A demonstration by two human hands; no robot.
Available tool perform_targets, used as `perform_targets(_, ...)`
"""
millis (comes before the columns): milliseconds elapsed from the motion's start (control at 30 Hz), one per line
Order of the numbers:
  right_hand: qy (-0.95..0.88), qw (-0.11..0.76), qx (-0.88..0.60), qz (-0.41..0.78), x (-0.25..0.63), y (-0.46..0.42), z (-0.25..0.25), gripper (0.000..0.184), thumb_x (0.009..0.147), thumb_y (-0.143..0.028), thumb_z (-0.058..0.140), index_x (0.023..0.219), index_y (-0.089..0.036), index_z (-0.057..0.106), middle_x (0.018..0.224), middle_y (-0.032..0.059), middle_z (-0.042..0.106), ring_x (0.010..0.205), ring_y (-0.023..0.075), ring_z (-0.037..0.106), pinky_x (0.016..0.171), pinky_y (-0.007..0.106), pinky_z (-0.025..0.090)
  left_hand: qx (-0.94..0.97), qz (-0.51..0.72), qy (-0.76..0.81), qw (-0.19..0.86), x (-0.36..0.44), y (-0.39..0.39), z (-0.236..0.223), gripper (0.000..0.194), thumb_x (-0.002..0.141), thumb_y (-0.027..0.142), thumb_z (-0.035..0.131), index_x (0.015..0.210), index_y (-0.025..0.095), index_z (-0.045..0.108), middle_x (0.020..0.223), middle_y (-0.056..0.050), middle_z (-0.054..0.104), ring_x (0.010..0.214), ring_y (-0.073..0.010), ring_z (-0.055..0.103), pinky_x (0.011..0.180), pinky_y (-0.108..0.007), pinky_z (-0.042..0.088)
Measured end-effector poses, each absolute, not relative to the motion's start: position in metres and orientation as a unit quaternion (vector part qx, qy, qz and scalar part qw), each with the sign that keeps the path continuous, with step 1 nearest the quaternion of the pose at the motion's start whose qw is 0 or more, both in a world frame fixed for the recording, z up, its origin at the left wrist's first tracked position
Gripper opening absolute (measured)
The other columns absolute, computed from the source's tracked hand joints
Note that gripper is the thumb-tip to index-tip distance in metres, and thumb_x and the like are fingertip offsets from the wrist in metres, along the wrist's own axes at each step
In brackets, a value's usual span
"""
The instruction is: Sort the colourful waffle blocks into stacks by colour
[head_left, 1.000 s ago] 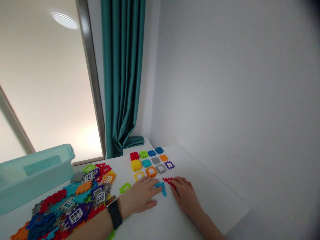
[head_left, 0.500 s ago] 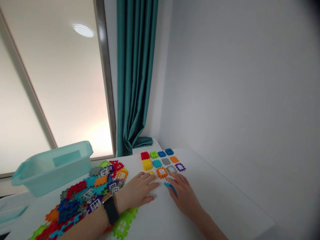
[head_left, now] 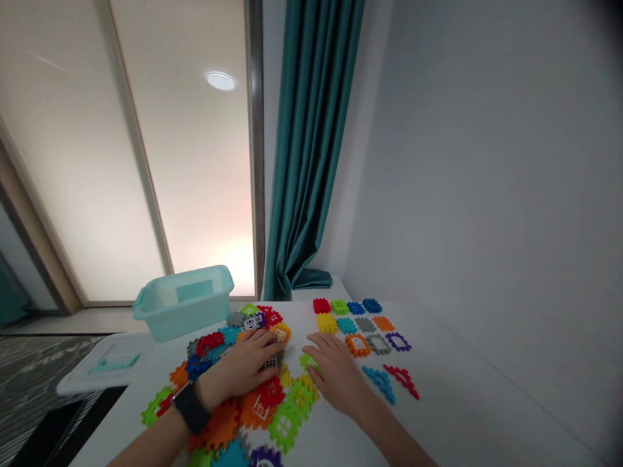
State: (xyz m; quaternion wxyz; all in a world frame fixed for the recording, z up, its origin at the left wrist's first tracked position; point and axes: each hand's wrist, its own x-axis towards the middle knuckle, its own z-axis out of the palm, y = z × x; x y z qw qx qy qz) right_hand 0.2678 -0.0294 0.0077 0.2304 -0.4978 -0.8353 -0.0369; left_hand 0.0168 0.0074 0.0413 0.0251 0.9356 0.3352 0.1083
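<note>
My left hand (head_left: 248, 362) lies palm down with fingers stretched over the pile of toothed plastic tiles (head_left: 221, 425); anything beneath its palm is hidden. A dark watch (head_left: 192, 407) is on that wrist. At the right edge of the pile, my right hand (head_left: 337, 373) has its thumb and fingers about a lime-green tile (head_left: 307, 360). Just past its fingertips, a yellow stack of tiles (head_left: 326, 323) stands in the sorted rows. Nearby to the right lie a blue triangular piece (head_left: 379, 384) and a red triangular piece (head_left: 403, 381).
Sorted tiles form rows further back, among them a red stack (head_left: 321, 306), an orange window frame (head_left: 357, 346) and a purple frame (head_left: 400, 342). A teal tub (head_left: 187, 308) stands at the back left, with a clear lid (head_left: 104, 371) beside it.
The view has swung left. My right hand has left the triangular pieces and moved left to the pile's edge. My left hand has drawn back from the sorted tiles onto the pile.
</note>
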Motion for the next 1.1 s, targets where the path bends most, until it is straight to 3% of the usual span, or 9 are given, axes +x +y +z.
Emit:
perform_targets(233,-0.861,0.210,-0.461,0.044,0.230,-0.015,0.011,0.030,0.087,-0.016,0.062,0.115,-0.024,0.066,0.119,0.0079,0.069,0.117,0.0278,0.059,0.106,0.046,0.043,0.911,0.142,0.386,0.040,-0.010,0.000,0.033,0.025,0.096,0.030,0.059,0.120,0.027,0.065,0.118,-0.005,0.066,0.117,-0.0274,0.057,0.102,-0.041,0.041)
perform_targets(467,-0.844,0.251,-0.470,0.063,0.216,-0.024,-0.014,0.040,0.086,-0.015,0.058,0.125,-0.025,0.063,0.135,0.0094,0.063,0.126,0.0282,0.056,0.109,0.046,0.042,0.891,0.182,0.413,0.043,-0.026,-0.003,0.021,0.026,0.095,0.027,0.058,0.120,0.027,0.065,0.122,-0.006,0.065,0.116,-0.0273,0.057,0.100,-0.041,0.043)
perform_targets(633,-0.844,0.256,-0.458,0.113,0.226,-0.030,-0.015,0.039,0.090,-0.020,0.054,0.127,-0.026,0.063,0.140,0.0080,0.060,0.130,0.0261,0.054,0.111,0.045,0.042,0.874,0.195,0.444,0.037,-0.050,-0.002,0.027,0.024,0.096,0.029,0.057,0.118,0.027,0.066,0.121,-0.005,0.067,0.116,-0.0274,0.057,0.102,-0.044,0.044)
perform_targets(833,-0.833,0.284,-0.456,0.131,0.229,-0.029,-0.014,0.034,0.092,-0.020,0.052,0.123,-0.026,0.064,0.135,0.0083,0.063,0.126,0.0258,0.056,0.109,0.045,0.045,0.868,0.173,0.463,0.043,-0.054,-0.007,0.034,0.026,0.087,0.038,0.069,0.110,0.026,0.067,0.117,-0.004,0.064,0.113,-0.0296,0.057,0.101,-0.047,0.043)
perform_targets(967,-0.832,0.290,-0.455,0.129,0.226,-0.029,-0.016,0.033,0.092,-0.020,0.051,0.122,-0.026,0.064,0.132,0.0084,0.064,0.124,0.0260,0.057,0.108,0.045,0.046,0.883,0.141,0.446,0.046,-0.045,-0.014,0.035,0.041,0.074,0.046,0.080,0.106,0.026,0.066,0.112,-0.005,0.062,0.109,-0.0308,0.056,0.098,-0.045,0.045)
perform_targets(1100,-0.835,0.293,-0.445,0.137,0.225,-0.030,-0.016,0.034,0.093,-0.021,0.050,0.123,-0.027,0.063,0.132,0.0087,0.063,0.125,0.0263,0.056,0.108,0.045,0.045,0.880,0.123,0.456,0.056,-0.044,-0.016,0.036,0.042,0.069,0.043,0.083,0.103,0.025,0.064,0.113,-0.005,0.061,0.109,-0.0320,0.055,0.096,-0.045,0.044)
